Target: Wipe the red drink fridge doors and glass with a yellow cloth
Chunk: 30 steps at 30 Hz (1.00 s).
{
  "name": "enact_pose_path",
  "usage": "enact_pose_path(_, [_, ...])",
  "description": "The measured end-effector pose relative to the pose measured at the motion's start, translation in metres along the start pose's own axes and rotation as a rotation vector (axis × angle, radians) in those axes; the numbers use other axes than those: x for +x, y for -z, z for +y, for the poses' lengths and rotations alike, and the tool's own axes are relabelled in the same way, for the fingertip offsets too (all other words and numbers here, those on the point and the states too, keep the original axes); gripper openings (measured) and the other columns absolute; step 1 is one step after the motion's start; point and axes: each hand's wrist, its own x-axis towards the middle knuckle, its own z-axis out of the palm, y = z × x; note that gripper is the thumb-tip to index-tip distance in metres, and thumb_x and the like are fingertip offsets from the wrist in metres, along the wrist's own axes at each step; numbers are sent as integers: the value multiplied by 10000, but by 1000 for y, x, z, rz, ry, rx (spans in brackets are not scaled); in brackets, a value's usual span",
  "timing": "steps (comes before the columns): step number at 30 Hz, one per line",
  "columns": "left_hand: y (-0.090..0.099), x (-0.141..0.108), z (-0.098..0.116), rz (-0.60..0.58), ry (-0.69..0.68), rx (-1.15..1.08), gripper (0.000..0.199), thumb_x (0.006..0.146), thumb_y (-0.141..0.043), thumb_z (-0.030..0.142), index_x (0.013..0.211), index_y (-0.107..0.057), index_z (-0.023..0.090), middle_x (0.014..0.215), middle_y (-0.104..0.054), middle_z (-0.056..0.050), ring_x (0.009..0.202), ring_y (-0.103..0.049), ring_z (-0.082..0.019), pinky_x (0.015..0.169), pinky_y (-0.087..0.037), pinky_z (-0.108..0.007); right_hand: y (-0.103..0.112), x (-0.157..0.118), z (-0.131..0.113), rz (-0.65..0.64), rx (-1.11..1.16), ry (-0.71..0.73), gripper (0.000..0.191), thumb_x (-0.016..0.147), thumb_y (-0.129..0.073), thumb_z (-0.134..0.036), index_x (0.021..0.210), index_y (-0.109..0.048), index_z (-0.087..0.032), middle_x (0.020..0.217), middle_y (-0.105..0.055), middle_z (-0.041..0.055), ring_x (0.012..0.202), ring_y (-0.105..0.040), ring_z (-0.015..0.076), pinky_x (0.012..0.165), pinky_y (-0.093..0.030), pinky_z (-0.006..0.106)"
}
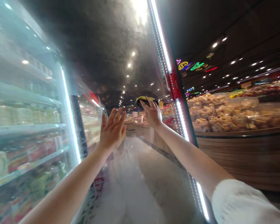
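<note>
Yellow-and-black cloth [140, 101] sits under the right hand [152, 114], held against or very near a tall glass door [130, 180], in the upper middle of the view. That hand is gripping the cloth, its fingers laid over it and the arm stretched out from a white sleeve [242, 199]. To its left and a little lower, the left hand [112, 132] is bare of any object, fingers extended and palm turned toward the glass; whether it touches the pane I cannot tell. A bright light strip [182, 119] runs down the door's right edge, broken by a red section [174, 85] just beside the right hand. On the left are lit refrigerator shelves [28, 128] stocked with packages, too blurred to identify. Beyond the door on the right, pale tan packaged goods [224, 112] are heaped on a wood-fronted surface [242, 155], with coloured neon shapes [197, 66] glowing above under a dark ceiling [247, 18].
</note>
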Motion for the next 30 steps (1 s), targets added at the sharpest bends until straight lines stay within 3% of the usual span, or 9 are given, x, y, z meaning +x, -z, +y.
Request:
enact_pose_path(5, [-6,-2,7,15,2,-25,679,985,-484,265,1612,-227,227,1653,-300,-116,1559,-203,-279,1272,-67,-585,9,37,42,38,1,-169,541,963,-430,-124,1471,-526,-282,1540,-450,95,1363,-475,296,1124,-457,523])
enact_pose_path(9, [-9,-15,11,27,9,-90,711,975,-493,271,1620,-192,248,1658,-278,-99,1559,-199,-281,1271,-62,-587,4,8,57,126,4,-301,575,936,-420,-101,1490,-499,-234,1524,-421,155,1361,-467,330,1108,-452,583])
enact_pose_path(13, [-18,-18,19,34,-13,-151,739,962,-490,238,1624,-161,255,1650,-303,-87,1557,-206,-269,1269,-1,-594,-7,-16,47,101,-23,-177,575,936,-390,-82,1473,-517,-244,1537,-388,134,1393,-432,299,1127,-449,534])
enact_pose_path(16, [-37,-27,50,23,-31,-170,748,967,-492,250,1626,-139,237,1652,-299,-93,1560,-187,-261,1271,5,-584,-7,-27,57,115,-79,-116,551,955,-371,-84,1454,-539,-244,1519,-393,124,1396,-422,265,1148,-426,484])
enact_pose_path(19, [-67,-59,109,12,-45,-200,783,965,-509,262,1629,-96,230,1663,-266,-92,1562,-178,-260,1278,-16,-567,1,-72,93,144,-140,-79,505,974,-395,-122,1427,-572,-257,1449,-447,127,1361,-443,262,1147,-410,479])
enact_pose_path(23, [-100,-114,183,8,-34,-237,813,957,-510,226,1630,-55,232,1667,-251,-94,1558,-194,-262,1280,-31,-564,5,-181,138,148,-132,-54,479,971,-449,-168,1420,-583,-266,1419,-514,111,1314,-491,250,1136,-424,446])
enact_pose_path(26, [-109,-138,206,-11,-35,-269,817,955,-504,207,1630,-46,238,1664,-253,-102,1552,-216,-270,1276,-30,-580,0,-244,139,223,-98,-180,484,970,-407,-150,1396,-606,-266,1443,-528,95,1307,-517,229,1120,-454,419])
enact_pose_path(28, [-109,-142,208,-30,-43,-295,822,943,-508,194,1631,-59,235,1659,-263,-106,1547,-234,-275,1277,-29,-581,-3,-257,129,210,-67,-192,474,979,-383,-150,1361,-639,-265,1455,-533,88,1330,-516,217,1131,-451,406])
enact_pose_path(30, [-107,-143,208,-68,-58,-316,838,920,-521,173,1631,-82,227,1654,-274,-109,1541,-249,-277,1281,-36,-570,-2,-253,122,130,-41,-156,468,995,-368,-161,1348,-651,-275,1462,-543,79,1353,-508,210,1149,-438,402])
